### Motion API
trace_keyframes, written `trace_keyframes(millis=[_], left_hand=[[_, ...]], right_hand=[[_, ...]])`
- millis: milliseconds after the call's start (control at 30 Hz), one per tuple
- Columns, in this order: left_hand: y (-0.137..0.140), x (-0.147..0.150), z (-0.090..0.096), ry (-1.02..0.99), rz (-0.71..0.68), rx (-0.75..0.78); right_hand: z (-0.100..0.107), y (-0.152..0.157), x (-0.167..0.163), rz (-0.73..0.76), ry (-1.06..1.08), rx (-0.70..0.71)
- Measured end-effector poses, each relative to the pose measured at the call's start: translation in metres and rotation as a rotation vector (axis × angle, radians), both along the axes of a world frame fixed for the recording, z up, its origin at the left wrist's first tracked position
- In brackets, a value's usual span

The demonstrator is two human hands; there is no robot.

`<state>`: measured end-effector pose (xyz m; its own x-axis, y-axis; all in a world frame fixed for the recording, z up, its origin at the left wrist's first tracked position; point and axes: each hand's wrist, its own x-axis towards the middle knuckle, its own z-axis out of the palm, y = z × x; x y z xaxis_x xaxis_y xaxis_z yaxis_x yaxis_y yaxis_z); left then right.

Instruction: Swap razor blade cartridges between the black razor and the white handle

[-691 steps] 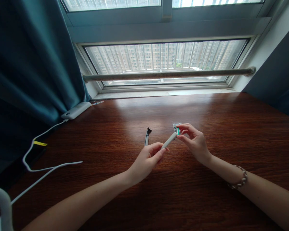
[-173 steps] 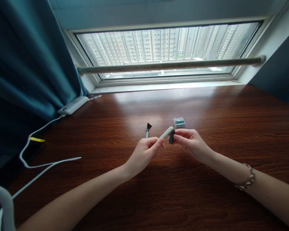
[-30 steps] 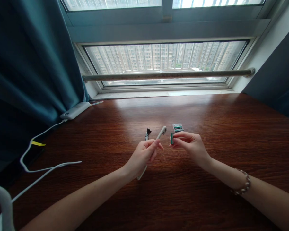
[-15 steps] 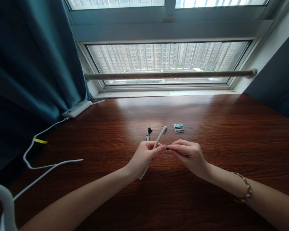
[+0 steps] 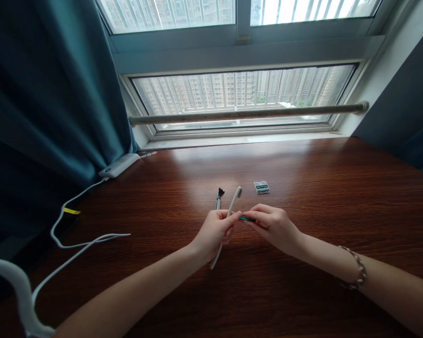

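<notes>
Now, compared with half a second ago, my hands sit lower and closer together at the centre of the frame, and a sliver of the green cartridge (image 5: 247, 218) shows again between my right fingertips, where before it was nearly hidden. My left hand (image 5: 214, 230) is clenched round the white handle (image 5: 227, 217), which runs from lower centre up to its ribbed head above my knuckles, tilted slightly right. My right hand (image 5: 273, 225) pinches the green cartridge, flat and edge-on, its tip just beside my left thumb; whether it touches the handle I cannot tell. Beyond my left hand a black-headed razor handle (image 5: 218, 198) lies on the wooden table (image 5: 320, 188), partly covered by my fingers. Up and to the right, well apart from my hands, the small cartridge pack (image 5: 261, 187) lies flat. Over at the left a power bank (image 5: 119, 165) rests by the teal curtain (image 5: 49, 94), its white cable (image 5: 84, 241) looping toward the lower left. A beaded bracelet (image 5: 355, 274) circles my right wrist.
</notes>
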<state>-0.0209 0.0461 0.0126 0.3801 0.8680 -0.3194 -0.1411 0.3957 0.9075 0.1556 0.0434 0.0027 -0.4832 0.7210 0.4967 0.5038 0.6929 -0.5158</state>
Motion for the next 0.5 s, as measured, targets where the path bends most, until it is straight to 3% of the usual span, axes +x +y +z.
trace_keyframes(millis=[133,267,367,500], left_hand=[[0.000,0.003,0.000,0.007,0.004,0.022],[0.009,0.004,0.004,-0.016,0.022,0.018],[0.024,0.010,0.005,-0.055,0.050,-0.044],[0.052,0.027,-0.001,-0.090,0.046,-0.153]], right_hand=[[0.005,0.006,0.002,-0.014,0.011,-0.022],[0.006,0.037,0.023,-0.076,0.027,0.032],[-0.003,0.071,0.049,-0.191,0.100,0.039],[-0.023,0.099,0.072,-0.202,0.126,-0.006]])
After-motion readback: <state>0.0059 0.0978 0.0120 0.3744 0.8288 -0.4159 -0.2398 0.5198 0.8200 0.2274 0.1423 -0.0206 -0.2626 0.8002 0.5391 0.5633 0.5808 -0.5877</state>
